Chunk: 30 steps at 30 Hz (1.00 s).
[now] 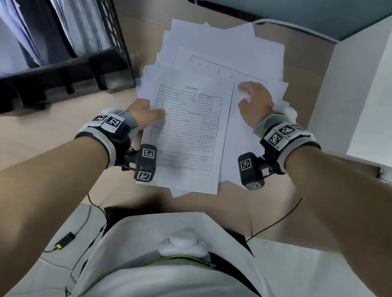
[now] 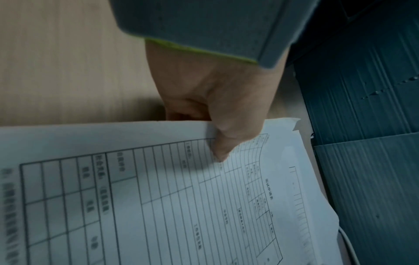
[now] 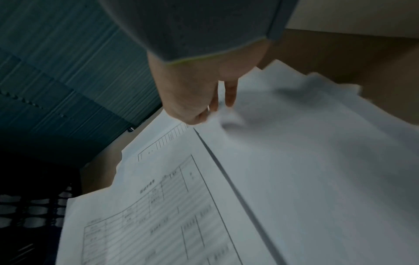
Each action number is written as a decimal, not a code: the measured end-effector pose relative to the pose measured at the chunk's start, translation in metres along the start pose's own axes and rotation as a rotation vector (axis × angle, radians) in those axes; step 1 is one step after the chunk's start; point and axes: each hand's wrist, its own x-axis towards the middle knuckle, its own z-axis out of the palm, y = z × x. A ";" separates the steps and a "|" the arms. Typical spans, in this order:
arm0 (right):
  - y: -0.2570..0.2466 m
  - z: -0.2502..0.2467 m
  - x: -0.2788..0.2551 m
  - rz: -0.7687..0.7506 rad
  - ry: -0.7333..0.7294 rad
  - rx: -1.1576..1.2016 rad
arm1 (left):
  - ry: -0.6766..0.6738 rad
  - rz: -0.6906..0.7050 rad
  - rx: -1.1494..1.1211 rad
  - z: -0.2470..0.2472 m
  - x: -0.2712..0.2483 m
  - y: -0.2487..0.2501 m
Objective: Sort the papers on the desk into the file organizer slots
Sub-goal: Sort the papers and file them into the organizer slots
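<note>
From the head view, a loose fan of papers [image 1: 223,61] lies on the surface [image 1: 54,133], beside the black file organizer [image 1: 60,71].

The left wrist view shows the left hand [image 2: 217,107] pinching the top form [image 2: 170,206] at its edge; it looks thin, light and floppy.

In the right wrist view, the right hand [image 3: 192,96] rests on a blank sheet [image 3: 317,161], fingers bent; whether it grips is unclear.

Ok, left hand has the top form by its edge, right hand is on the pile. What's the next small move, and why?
Probably lift the printed form clear and swing it left toward the file organizer. The left hand already pinches its left edge, thumb on top, and the right hand rests on the loose paper pile beside it, which should keep the other sheets from dragging along.
</note>
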 end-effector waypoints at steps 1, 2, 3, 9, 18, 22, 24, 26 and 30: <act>-0.003 -0.004 0.010 -0.046 0.023 -0.074 | 0.001 -0.004 0.017 0.001 0.003 -0.002; -0.006 -0.009 0.020 -0.082 0.038 -0.146 | 0.002 -0.005 0.028 0.002 0.004 -0.002; -0.009 -0.012 0.029 -0.099 0.033 -0.213 | 0.002 -0.006 0.031 0.002 0.005 -0.001; -0.022 -0.009 0.056 -0.100 -0.028 -0.495 | 0.043 0.023 0.025 0.005 0.010 0.020; -0.011 -0.023 0.046 -0.016 -0.031 -0.217 | 0.084 -0.017 0.152 0.006 0.016 0.025; -0.014 -0.036 0.034 -0.085 -0.067 -0.037 | 0.086 -0.046 0.159 0.007 0.012 0.027; -0.015 -0.041 0.025 -0.134 -0.097 -0.042 | 0.086 -0.056 0.181 0.007 0.008 0.030; -0.014 -0.044 0.016 -0.165 -0.144 -0.103 | 0.087 -0.049 0.199 0.009 0.004 0.034; -0.011 -0.048 0.005 -0.157 -0.092 -0.178 | 0.101 -0.055 0.242 0.009 -0.001 0.029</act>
